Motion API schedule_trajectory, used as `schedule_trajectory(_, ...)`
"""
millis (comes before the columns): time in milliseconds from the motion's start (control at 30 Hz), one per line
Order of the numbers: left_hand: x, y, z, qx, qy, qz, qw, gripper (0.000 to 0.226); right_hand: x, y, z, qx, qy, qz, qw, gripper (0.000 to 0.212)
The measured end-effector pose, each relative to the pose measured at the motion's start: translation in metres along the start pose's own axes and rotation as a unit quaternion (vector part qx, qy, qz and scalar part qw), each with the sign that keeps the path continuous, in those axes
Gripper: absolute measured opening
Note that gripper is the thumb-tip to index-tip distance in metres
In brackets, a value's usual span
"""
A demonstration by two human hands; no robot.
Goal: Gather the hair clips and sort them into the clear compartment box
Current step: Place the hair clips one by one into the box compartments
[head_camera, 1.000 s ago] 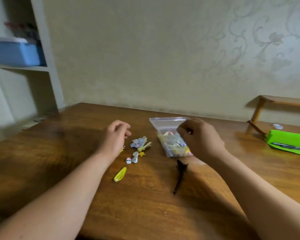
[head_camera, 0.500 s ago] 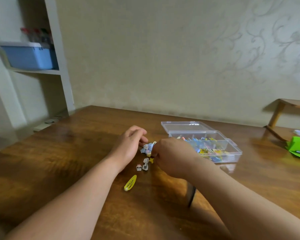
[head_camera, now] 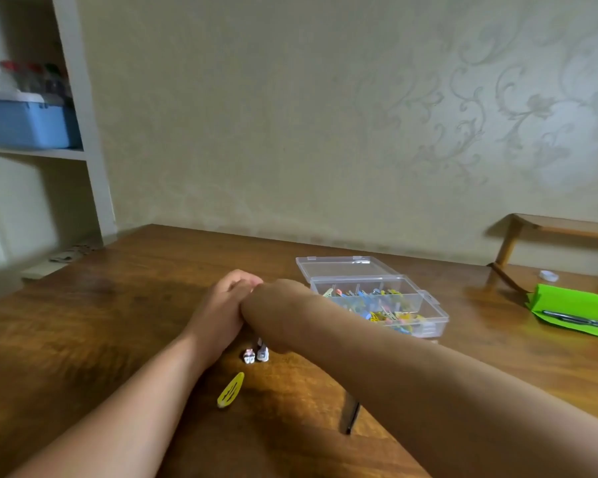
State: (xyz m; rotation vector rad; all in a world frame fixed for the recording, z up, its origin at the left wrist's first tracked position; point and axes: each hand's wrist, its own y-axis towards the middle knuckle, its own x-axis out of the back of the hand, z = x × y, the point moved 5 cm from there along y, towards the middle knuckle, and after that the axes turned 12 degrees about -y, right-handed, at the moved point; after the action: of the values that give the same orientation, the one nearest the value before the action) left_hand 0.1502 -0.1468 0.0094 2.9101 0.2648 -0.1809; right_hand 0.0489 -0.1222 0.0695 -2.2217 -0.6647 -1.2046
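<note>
- Reaching across the desk (head_camera: 118, 322), the right hand (head_camera: 273, 315) meets the left hand (head_camera: 218, 308) just left of the clear compartment box (head_camera: 434, 304); the right hand shows only its back, so I cannot tell whether its fingers grip a clip; the left hand's fingers curl loosely, and what they hold, if anything, is hidden
- The box stands open, its lid (head_camera: 339, 269) lying flat behind; its compartments hold many coloured clips
- Two small white clips (head_camera: 255, 355) lie just below the hands; a yellow snap clip (head_camera: 231, 395) lies nearer the person; a black clip (head_camera: 351, 414) is half hidden under the right forearm (head_camera: 411, 381)
- Likely risks: the forearm, sweeping back to the box, could drag the black clip off the desk edge; a tiny clip pinched blind could slip or land in the wrong compartment; a wrist nudge could shove the light box
</note>
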Motion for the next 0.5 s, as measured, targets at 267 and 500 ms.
schedule_trajectory(267,0.0033,0.001,-0.0017,0.028,-0.005,-0.031,0.999,0.029,0.0042,0.0009,0.0082,0.005,-0.02,0.013,1.0,0.041)
schedule_trajectory(500,0.0049,0.001,0.0005,0.037,-0.005,-0.031,0.999,0.031,0.0104,-0.0039,0.0095,0.034,-0.067,0.024,0.997,0.042)
